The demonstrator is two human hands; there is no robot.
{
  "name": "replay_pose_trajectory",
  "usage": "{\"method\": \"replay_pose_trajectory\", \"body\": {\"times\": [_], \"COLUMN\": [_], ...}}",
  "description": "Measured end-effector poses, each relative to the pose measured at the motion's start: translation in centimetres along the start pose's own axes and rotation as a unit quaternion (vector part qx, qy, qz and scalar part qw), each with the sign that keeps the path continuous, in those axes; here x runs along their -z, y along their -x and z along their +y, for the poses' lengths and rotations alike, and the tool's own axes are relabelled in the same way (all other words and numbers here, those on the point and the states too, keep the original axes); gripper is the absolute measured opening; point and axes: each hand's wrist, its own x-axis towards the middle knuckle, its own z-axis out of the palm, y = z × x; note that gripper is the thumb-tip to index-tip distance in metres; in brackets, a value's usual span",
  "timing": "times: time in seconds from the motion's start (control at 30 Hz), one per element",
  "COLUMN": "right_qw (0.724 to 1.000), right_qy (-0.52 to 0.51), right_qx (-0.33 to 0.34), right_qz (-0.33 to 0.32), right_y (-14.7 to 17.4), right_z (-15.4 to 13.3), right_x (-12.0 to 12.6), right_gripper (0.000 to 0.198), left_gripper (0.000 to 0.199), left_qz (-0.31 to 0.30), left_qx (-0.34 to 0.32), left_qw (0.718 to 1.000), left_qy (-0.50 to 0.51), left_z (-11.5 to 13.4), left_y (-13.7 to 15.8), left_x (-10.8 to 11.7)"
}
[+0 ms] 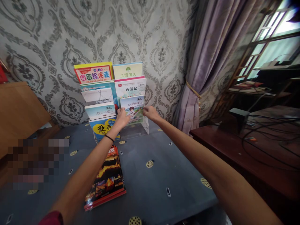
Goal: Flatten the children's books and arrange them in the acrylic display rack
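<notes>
A picture book (pixel 136 109) with a child on its cover stands in the right column of a clear display rack (pixel 145 126). My left hand (pixel 123 118) is closed on its left edge, while my right hand (pixel 151 112) pinches the right edge. Behind it rise a white book (pixel 130 89) and a pale green-lettered book (pixel 127 71). The left column holds several more, among them a blue book with a yellow heart (pixel 100 129), partly covered by my left arm. A small stack of dark, red-edged books (pixel 110 181) lies in front of the rack.
A blue patterned cloth (pixel 150 187) covers the table. Patterned wallpaper (pixel 161 53) is behind the rack. A tied purple curtain (pixel 199 72) hangs to the right, beside a dark red surface (pixel 234 147) with black cables (pixel 260 140). A wooden cabinet (pixel 21 115) stands left.
</notes>
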Motion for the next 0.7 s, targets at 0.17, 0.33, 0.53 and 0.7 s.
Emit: {"method": "replay_pose_trajectory", "body": {"times": [0.17, 0.33, 0.53, 0.7], "right_qw": [1.000, 0.999, 0.997, 0.994], "right_qy": [-0.014, -0.037, -0.077, -0.107], "right_qx": [-0.006, -0.005, -0.003, -0.022], "right_qz": [-0.002, -0.001, 0.009, 0.018], "right_y": [0.4, 0.9, 0.9, 0.2], "right_z": [0.1, 0.2, -0.1, -0.7], "right_x": [0.1, 0.1, 0.0, -0.4], "right_gripper": [0.028, 0.029, 0.041, 0.026], "left_gripper": [0.043, 0.044, 0.047, 0.051], "left_qz": [0.004, 0.008, 0.019, 0.027], "left_qx": [-0.020, -0.040, -0.028, -0.005], "left_qw": [1.000, 0.999, 0.998, 0.997], "left_qy": [0.010, 0.030, 0.062, 0.074], "left_z": [0.1, 0.3, -0.2, -0.1], "left_y": [0.3, 0.5, -0.4, -1.2], "left_x": [0.1, 0.1, 0.2, 0.2]}}
